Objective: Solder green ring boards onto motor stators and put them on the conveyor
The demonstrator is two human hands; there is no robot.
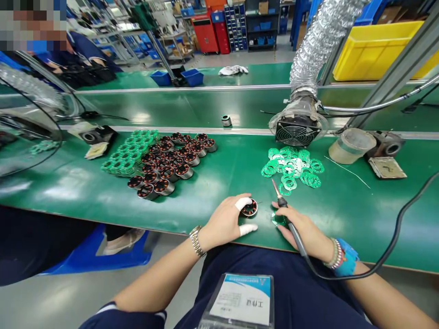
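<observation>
My left hand (226, 217), with white covers on thumb and index finger, is open on the bench. Its index finger touches the rim of a motor stator (249, 208) with copper windings; the thumb is apart from it. In my right hand (305, 228) is a soldering iron (297, 237), its tip pointing up and away from me. Under the same hand's fingers is a green ring-shaped circuit board (278, 219), partly hidden. Beyond the iron's tip lies a loose pile of similar ring boards (290, 183).
Rows of stators (174, 162) stand left, beside stacked green boards (128, 155). One metal cylinder (226, 120) stands farther back. A fume fan (297, 132) hangs behind the loose boards. Right are a cloudy tub (351, 146) and an iron stand (386, 145). The iron's cord (391, 242) crosses my right forearm.
</observation>
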